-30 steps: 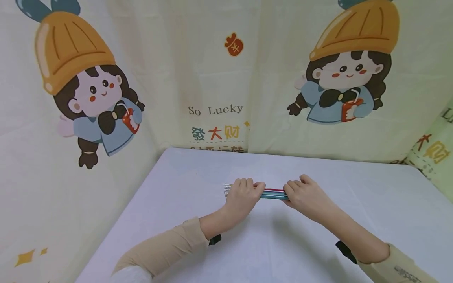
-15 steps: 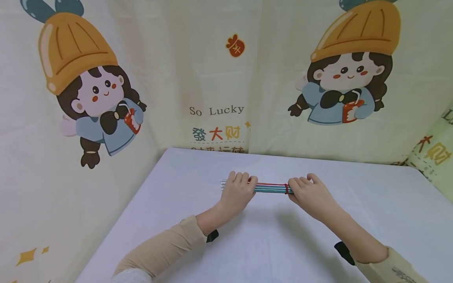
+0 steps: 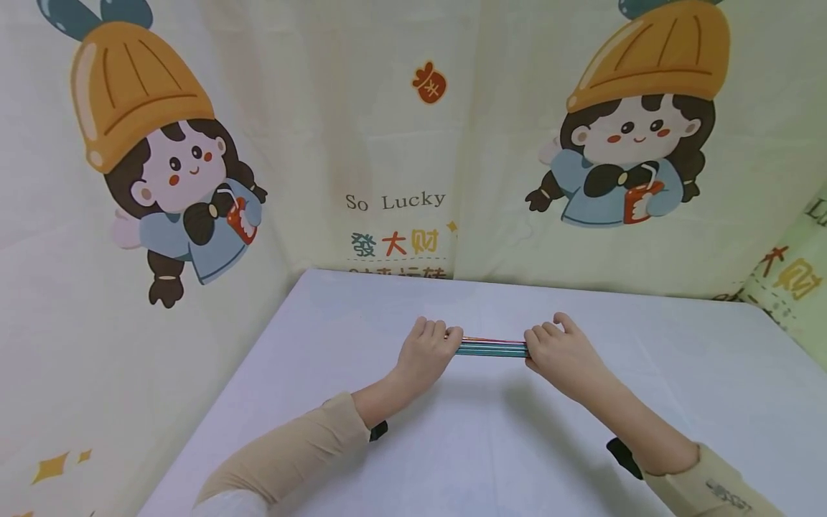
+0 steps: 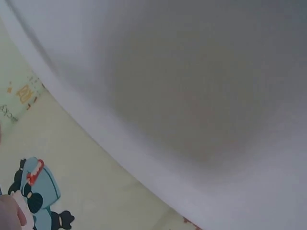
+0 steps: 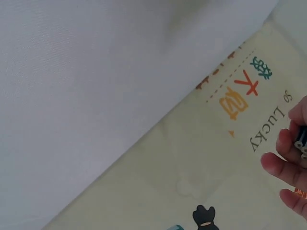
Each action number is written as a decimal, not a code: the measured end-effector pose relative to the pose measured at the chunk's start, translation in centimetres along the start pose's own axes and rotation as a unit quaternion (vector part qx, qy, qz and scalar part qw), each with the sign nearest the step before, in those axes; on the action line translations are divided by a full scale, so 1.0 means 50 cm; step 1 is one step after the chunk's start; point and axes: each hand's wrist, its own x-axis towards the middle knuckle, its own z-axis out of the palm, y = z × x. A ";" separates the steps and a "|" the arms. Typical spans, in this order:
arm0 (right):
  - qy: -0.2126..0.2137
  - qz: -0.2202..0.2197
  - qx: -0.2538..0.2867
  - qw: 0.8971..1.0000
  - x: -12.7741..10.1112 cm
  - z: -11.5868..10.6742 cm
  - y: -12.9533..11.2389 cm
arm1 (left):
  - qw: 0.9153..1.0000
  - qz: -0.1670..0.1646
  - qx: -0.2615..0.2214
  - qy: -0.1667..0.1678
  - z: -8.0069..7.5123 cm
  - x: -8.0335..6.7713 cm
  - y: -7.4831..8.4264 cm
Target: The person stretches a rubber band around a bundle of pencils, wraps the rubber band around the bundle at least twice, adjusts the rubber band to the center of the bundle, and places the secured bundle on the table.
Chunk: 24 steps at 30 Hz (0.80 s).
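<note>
While left hand [image 3: 429,350] has slid right, covering bundle's 9 o'clock tips, both hands grip pencil bundle [image 3: 492,348] at table [image 3: 362,301] centre; right hand [image 3: 555,352] clasps 3 o'clock end; red band now hidden, so hands closing in.

Counter [image 3: 491,445]: flat, covered in plain white cloth, far edge meeting a cream printed backdrop [image 3: 400,143]. On the surface near the far-centre: one bundle of thin coloured rods [image 3: 492,348], lying crosswise, parallel to the far edge. Both ends covered, contact with the cloth not clearly visible.
</note>
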 end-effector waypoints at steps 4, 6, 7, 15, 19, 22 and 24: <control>-0.013 -0.014 -0.010 1.000 -0.003 0.005 -0.003 | 1.000 -0.006 -0.001 0.000 0.001 0.000 0.012; -0.012 -0.013 -0.008 1.000 -0.005 0.007 -0.005 | 1.000 -0.016 -0.009 0.002 0.002 0.003 0.019; -0.008 -0.014 -0.005 1.000 -0.004 0.007 -0.006 | 1.000 -0.021 -0.013 0.006 0.002 0.005 0.022; -0.017 0.020 0.034 0.999 0.014 -0.014 0.001 | 1.000 -0.014 0.001 0.026 -0.005 0.040 0.031; -0.062 0.074 0.067 0.993 0.008 -0.028 0.024 | 0.999 -0.037 0.007 -0.009 -0.011 0.034 0.014; -0.057 0.057 0.070 0.994 0.003 -0.024 0.028 | 0.999 -0.039 0.006 -0.019 -0.011 0.027 0.009; -0.045 0.033 0.054 0.997 0.003 -0.018 0.021 | 0.999 -0.039 0.002 -0.021 -0.011 0.024 0.012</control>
